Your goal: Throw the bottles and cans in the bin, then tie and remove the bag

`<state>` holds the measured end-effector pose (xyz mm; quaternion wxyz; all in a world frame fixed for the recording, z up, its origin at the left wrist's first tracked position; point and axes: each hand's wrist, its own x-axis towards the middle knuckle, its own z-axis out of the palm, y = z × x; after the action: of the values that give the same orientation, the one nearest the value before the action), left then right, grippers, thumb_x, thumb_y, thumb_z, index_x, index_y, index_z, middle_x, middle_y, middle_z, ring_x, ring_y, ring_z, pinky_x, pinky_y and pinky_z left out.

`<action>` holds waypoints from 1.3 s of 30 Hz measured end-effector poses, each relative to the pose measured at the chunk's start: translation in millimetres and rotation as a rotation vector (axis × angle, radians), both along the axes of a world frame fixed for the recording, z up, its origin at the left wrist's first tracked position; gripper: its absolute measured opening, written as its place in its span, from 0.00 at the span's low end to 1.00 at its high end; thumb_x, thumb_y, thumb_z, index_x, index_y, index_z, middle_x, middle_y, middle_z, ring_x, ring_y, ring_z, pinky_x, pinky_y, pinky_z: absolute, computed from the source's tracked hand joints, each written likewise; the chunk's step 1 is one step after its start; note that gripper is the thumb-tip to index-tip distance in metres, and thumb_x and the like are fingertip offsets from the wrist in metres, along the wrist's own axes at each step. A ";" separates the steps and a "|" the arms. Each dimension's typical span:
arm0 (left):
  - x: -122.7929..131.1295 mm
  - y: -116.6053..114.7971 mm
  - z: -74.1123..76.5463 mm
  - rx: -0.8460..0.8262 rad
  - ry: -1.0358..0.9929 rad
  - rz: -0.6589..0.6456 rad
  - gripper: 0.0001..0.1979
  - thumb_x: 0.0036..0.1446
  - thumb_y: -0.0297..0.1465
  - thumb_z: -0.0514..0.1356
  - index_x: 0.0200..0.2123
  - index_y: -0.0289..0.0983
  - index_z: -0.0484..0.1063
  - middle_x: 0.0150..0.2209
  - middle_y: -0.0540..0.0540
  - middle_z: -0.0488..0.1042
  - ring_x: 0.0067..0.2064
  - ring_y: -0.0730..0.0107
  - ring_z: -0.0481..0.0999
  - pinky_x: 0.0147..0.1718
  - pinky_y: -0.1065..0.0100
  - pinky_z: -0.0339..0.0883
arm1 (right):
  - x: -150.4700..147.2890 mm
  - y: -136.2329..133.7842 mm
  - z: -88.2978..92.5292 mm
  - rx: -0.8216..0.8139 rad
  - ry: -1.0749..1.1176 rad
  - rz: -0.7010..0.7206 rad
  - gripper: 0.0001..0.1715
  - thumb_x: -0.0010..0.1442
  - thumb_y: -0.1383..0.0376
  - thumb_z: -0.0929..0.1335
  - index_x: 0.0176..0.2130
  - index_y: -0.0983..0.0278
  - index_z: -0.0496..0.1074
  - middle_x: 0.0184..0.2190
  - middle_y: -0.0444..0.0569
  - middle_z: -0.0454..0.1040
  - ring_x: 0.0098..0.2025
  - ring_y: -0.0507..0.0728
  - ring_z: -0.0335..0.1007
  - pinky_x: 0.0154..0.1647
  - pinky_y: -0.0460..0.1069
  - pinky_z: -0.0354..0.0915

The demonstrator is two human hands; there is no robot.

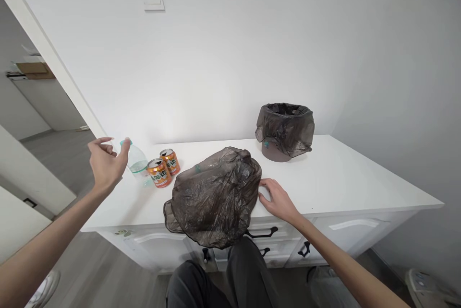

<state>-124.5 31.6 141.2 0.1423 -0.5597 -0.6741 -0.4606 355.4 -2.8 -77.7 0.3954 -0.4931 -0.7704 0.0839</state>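
Observation:
My left hand (107, 161) is raised at the table's left end with thumb and fingers apart. Its thumb overlaps the pale green cap of a clear plastic bottle (137, 160); whether they touch, I cannot tell. Two orange drink cans (159, 173), their tops opened, stand right beside the bottle. In front of me a dark translucent garbage bag (216, 197) lies bulging and crumpled, its lower edge hanging over the front of the cabinet. My right hand (279, 199) is curled at the bag's right edge, fingertips on the plastic. What is inside the bag is hidden.
A small bin (275, 151) lined with another dark bag (288, 128) stands toward the back right. Everything rests on a white cabinet top (353, 178) against a wall. Black handles (262, 233) project from its front, close to my knees. A doorway opens at left.

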 end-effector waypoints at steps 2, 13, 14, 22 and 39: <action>13.4 -19.6 -6.2 0.084 -0.049 -0.024 0.22 0.63 0.42 0.62 0.51 0.32 0.65 0.31 0.57 0.61 0.29 0.77 0.65 0.30 0.73 0.62 | -0.2 -0.6 1.5 -0.007 -0.003 -0.003 0.11 0.65 0.65 0.65 0.48 0.59 0.68 0.49 0.52 0.76 0.53 0.64 0.71 0.54 0.58 0.68; 87.0 -101.4 -72.6 -0.485 0.694 -0.951 0.14 0.68 0.31 0.51 0.43 0.41 0.78 0.44 0.45 0.82 0.44 0.66 0.81 0.45 0.68 0.72 | -0.9 -2.3 2.8 -0.025 -0.005 0.002 0.11 0.65 0.65 0.64 0.48 0.60 0.68 0.48 0.52 0.75 0.52 0.64 0.70 0.55 0.59 0.67; 92.0 -101.8 -78.3 -0.491 0.698 -0.955 0.16 0.69 0.31 0.51 0.51 0.41 0.76 0.51 0.43 0.81 0.51 0.63 0.80 0.52 0.65 0.71 | -0.7 -2.1 2.4 -0.025 -0.005 0.002 0.11 0.65 0.65 0.64 0.48 0.60 0.68 0.48 0.52 0.75 0.52 0.64 0.70 0.55 0.59 0.67; 123.7 -52.4 -121.5 -0.649 0.692 -0.650 0.16 0.70 0.29 0.46 0.37 0.38 0.73 0.37 0.40 0.78 0.40 0.58 0.78 0.44 0.61 0.71 | 0.5 -0.4 1.3 -0.027 0.007 0.007 0.12 0.65 0.65 0.64 0.49 0.60 0.68 0.50 0.52 0.75 0.54 0.64 0.70 0.57 0.59 0.66; 128.8 43.0 -141.1 -0.512 0.744 -0.365 0.10 0.63 0.27 0.55 0.36 0.31 0.77 0.40 0.29 0.79 0.47 0.44 0.79 0.47 0.52 0.69 | -1.0 -1.5 6.6 -0.027 0.016 0.001 0.12 0.65 0.65 0.64 0.49 0.60 0.68 0.50 0.52 0.76 0.55 0.64 0.71 0.59 0.61 0.67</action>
<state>4.3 74.5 0.1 0.1483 -0.8125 -0.5600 -0.0658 354.3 -4.3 -71.0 0.3947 -0.4972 -0.7663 0.0984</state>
